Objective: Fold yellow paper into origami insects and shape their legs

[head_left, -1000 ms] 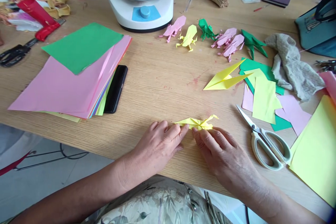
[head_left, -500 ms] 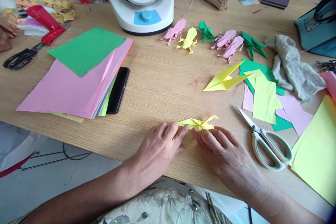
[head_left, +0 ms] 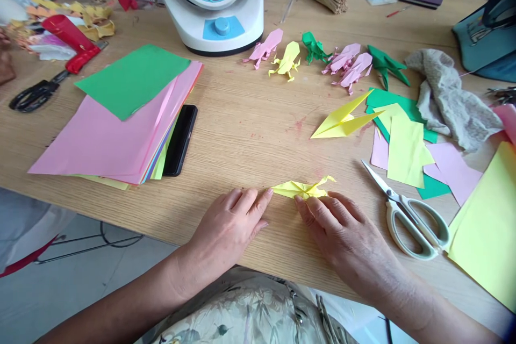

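Observation:
A small folded yellow paper piece (head_left: 302, 189) lies flat on the wooden table (head_left: 250, 123) near its front edge. My left hand (head_left: 231, 223) rests flat on the table just left of it, fingers stretched out, fingertips at the paper's left tip. My right hand (head_left: 342, 231) lies just below the piece, fingers extended, and its fingertips press on the paper's lower edge. Neither hand grips anything.
White-handled scissors (head_left: 411, 220) lie right of my right hand, beside yellow, pink and green paper scraps (head_left: 407, 150). A stack of coloured sheets (head_left: 116, 118) over a black phone (head_left: 180, 140) lies left. Finished paper figures (head_left: 318, 56), a fan (head_left: 212, 0), a grey cloth (head_left: 447, 97).
My left hand has slid a little to the left, off the yellow piece, so its fingertips now only reach the paper's left tip. The right hand and the paper stayed put.

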The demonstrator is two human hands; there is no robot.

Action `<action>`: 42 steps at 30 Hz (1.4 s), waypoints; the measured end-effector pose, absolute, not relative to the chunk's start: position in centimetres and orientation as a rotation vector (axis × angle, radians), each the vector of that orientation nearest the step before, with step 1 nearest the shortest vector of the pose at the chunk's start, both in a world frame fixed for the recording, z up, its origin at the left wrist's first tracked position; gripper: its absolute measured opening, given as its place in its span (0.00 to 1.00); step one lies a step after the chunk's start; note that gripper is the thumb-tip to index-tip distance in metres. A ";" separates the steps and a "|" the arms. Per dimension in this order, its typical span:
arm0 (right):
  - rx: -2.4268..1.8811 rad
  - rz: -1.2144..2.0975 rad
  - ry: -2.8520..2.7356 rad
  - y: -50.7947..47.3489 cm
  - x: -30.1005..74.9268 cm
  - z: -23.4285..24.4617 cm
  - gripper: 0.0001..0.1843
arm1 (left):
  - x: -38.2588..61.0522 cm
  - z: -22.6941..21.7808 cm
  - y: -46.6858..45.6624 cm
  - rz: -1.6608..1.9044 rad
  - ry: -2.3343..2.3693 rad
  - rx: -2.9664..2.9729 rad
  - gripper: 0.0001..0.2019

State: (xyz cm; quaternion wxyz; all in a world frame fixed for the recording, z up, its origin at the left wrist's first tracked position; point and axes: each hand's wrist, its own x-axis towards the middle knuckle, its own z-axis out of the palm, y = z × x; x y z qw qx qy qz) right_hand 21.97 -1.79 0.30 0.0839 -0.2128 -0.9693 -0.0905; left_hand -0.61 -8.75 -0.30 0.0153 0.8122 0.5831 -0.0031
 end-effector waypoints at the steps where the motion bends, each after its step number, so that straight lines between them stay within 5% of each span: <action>1: -0.636 -0.274 -2.896 -1.8 22.0 0.3 0.20 | -0.7 -0.4 -8.8 -0.001 1.808 2.539 0.25; 30: -0.709 -0.189 -2.939 -2.0 23.2 0.5 0.23 | -0.4 -0.8 -6.8 0.170 1.642 2.601 0.26; 42: -0.645 -0.290 -2.895 -2.6 21.2 0.8 0.13 | -0.7 -1.4 -6.8 0.256 1.585 2.633 0.26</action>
